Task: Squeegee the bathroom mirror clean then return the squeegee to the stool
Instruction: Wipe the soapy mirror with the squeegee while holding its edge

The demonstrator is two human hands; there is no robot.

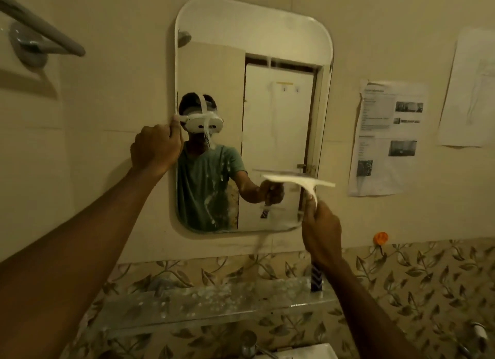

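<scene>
A rounded rectangular mirror (267,50) hangs on the beige wall, with white foam streaks running down its middle and lower part. My left hand (155,151) grips the mirror's left edge at mid height, fingers closed around the rim. My right hand (322,230) holds a white squeegee (300,182) by its handle, whose blue patterned end sticks out below my fist. The squeegee blade lies level against the lower right part of the glass. The stool is out of view.
A glass shelf (214,299) spotted with foam runs below the mirror, above a tap (249,344) and a white basin corner. Paper sheets (385,136) are stuck to the wall at the right. A grey towel bar (40,29) juts out at upper left.
</scene>
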